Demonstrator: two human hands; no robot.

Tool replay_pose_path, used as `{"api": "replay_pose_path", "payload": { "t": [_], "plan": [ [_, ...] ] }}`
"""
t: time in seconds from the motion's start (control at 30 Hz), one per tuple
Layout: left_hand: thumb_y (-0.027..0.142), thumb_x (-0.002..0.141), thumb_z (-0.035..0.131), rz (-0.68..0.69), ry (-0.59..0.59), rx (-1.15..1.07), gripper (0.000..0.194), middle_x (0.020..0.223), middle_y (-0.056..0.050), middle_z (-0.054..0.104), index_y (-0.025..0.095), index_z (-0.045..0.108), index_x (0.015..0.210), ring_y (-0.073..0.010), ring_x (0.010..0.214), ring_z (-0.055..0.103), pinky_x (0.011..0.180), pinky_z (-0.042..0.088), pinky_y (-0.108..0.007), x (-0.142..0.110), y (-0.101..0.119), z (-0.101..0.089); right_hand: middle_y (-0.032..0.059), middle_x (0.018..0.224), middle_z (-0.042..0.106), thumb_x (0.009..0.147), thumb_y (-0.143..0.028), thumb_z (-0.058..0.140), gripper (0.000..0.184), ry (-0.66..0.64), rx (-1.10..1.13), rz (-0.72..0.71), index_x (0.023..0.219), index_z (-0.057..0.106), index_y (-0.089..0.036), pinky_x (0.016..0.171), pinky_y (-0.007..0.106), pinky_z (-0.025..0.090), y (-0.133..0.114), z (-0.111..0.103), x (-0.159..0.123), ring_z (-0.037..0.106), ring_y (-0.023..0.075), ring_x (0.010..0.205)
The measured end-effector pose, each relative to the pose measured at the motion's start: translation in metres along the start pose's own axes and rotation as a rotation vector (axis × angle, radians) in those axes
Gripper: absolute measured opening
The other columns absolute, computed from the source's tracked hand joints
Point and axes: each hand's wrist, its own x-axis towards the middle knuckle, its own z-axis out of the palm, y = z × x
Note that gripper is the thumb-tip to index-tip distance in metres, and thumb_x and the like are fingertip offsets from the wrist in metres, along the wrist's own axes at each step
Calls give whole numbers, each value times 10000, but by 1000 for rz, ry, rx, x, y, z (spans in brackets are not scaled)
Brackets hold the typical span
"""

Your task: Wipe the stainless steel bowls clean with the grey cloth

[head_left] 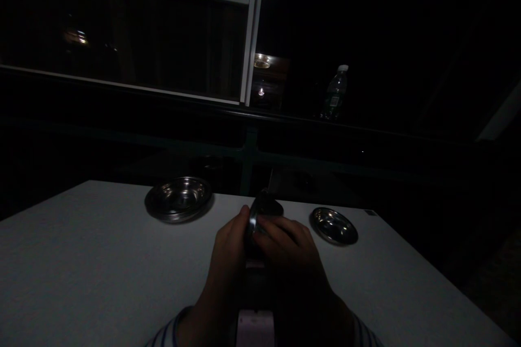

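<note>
Shiny metal dish point(253, 219), I think, tipped edge-on and pointing away, sandwiched between left hand point(228, 246), cupped against it, and right hand point(293, 243), curled fingers pressing it.

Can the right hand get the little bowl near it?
Probably yes: only table lies between the right hand and the bowl, though that hand is busy with a shiny thing.
</note>
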Motion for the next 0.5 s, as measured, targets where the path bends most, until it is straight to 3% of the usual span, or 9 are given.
{"api": "replay_pose_path", "payload": {
  "t": [0.2,0.4,0.5],
  "plan": [
    [369,659,632,34,8,-186,243,563,6,613,127,625,631,-113,543,547,533,427,-203,8,-3,-5,-12,1077,630,896,-231,411,205,-10,9,-28,1004,581,-196,861,324,339,-12,6,-3,471,152,1053],
    [334,775,512,-317,-39,-488,308,427,7,540,124,590,564,-77,357,475,387,398,-180,2,8,0,-32,1061,628,883,-195,419,192,29,7,-113,968,592,-202,895,308,320,-14,15,-9,461,133,1051],
    [315,806,464,-385,-51,-533,327,387,10,513,131,572,559,-77,306,453,324,360,-171,-4,17,1,-23,1088,614,881,-211,425,202,3,17,-130,987,596,-183,918,303,323,-14,18,-11,458,134,1063]
  ]
}}
